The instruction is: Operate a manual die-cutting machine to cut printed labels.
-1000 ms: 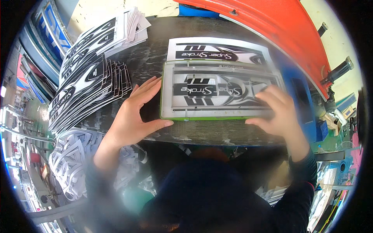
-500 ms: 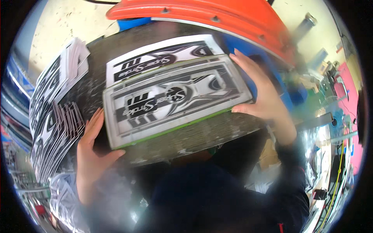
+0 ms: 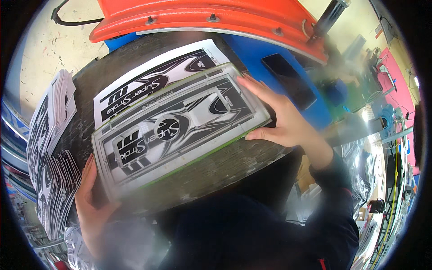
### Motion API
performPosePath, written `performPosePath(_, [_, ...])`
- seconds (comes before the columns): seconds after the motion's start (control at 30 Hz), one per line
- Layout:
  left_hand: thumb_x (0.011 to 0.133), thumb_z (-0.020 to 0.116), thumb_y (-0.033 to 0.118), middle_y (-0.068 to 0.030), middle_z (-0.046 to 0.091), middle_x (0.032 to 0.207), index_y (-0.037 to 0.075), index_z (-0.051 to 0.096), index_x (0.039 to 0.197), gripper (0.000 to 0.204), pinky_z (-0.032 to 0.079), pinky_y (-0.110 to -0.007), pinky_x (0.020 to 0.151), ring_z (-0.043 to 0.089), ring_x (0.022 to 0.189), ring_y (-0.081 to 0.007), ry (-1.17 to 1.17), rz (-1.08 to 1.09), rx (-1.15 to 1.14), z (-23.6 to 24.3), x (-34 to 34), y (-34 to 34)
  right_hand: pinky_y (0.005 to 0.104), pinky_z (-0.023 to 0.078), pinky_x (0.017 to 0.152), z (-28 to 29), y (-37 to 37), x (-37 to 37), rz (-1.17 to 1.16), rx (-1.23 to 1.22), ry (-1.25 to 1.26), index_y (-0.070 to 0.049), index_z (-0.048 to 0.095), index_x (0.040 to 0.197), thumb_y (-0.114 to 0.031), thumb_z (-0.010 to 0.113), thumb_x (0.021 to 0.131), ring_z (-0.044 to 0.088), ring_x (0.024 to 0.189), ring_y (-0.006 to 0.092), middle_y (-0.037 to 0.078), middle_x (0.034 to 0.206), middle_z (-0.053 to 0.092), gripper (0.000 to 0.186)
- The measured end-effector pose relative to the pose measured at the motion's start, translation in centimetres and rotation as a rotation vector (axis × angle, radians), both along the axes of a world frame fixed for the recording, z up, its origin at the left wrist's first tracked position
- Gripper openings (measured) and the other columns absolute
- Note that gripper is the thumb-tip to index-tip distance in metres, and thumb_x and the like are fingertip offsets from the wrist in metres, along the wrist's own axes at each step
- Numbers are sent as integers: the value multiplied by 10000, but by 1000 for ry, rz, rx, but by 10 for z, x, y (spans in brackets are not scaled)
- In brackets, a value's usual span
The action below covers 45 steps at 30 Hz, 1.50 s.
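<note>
A clear rectangular plate with a green lower edge lies tilted over a black-and-white printed sheet, whose far part shows beyond it. Lettering and curved shapes of the print show through. At the plate's left end is my left hand, fingers along the side and thumb near the close corner, partly blurred. My right hand grips the right end, its fingers at the far corner and its thumb on the near edge. Both hands hold the plate between them.
Stacks of printed sheets stand at the dark worktable's left. A large orange-red machine part with bolts spans the far side. Right of the plate, a black phone-like slab lies on a blue surface.
My view has shifted, so the plate, sheets and hands appear further left and lower. The black slab now shows beside my right hand. Both hands stay at the plate's ends.
</note>
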<state>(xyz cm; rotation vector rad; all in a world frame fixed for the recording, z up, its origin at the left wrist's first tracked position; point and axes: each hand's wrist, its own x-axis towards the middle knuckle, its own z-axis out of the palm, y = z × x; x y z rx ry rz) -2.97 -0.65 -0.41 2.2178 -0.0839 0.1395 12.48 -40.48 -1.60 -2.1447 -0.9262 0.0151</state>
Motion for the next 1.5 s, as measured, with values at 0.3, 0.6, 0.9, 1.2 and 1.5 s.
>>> performPosePath(0.3, [652,787,306,-245,366,1445,-112,366,1365,927,165,-378,1140,327,1368,-296,5,-6,-66,0,0,2,385,203,1142,-1,0,2,79,66,-13,-21,334,1433,-109,822,639,264,1406,273,137,1494,334,936])
performPosePath(0.6, [650,786,316,-239,383,1436,-116,376,1359,926,180,-372,1133,348,1356,-290,22,9,-23,4,1,-1,386,211,1139,-2,-1,4,84,88,-8,-15,349,1424,-148,832,647,261,1406,281,160,1480,349,925])
performPosePath(0.9, [639,799,322,-233,395,1430,-122,373,1357,945,185,-363,1130,354,1352,-278,15,6,-16,3,0,1,385,219,1134,-3,-1,3,90,105,-12,-17,353,1424,-157,833,652,264,1405,282,171,1483,339,919])
performPosePath(1.2, [638,730,211,-247,379,1436,-112,365,1368,878,189,-378,1135,351,1355,-293,-11,38,43,-1,-1,-5,387,213,1139,-3,-2,4,78,96,17,-22,363,1420,-150,832,653,274,1400,280,150,1481,352,908])
performPosePath(1.5, [610,752,307,-246,360,1449,-87,415,1352,906,170,-399,1136,277,1394,-321,-48,47,206,-3,-1,1,417,289,1105,-2,-5,5,64,74,3,-140,406,1418,-249,857,638,286,1382,355,223,1460,346,907])
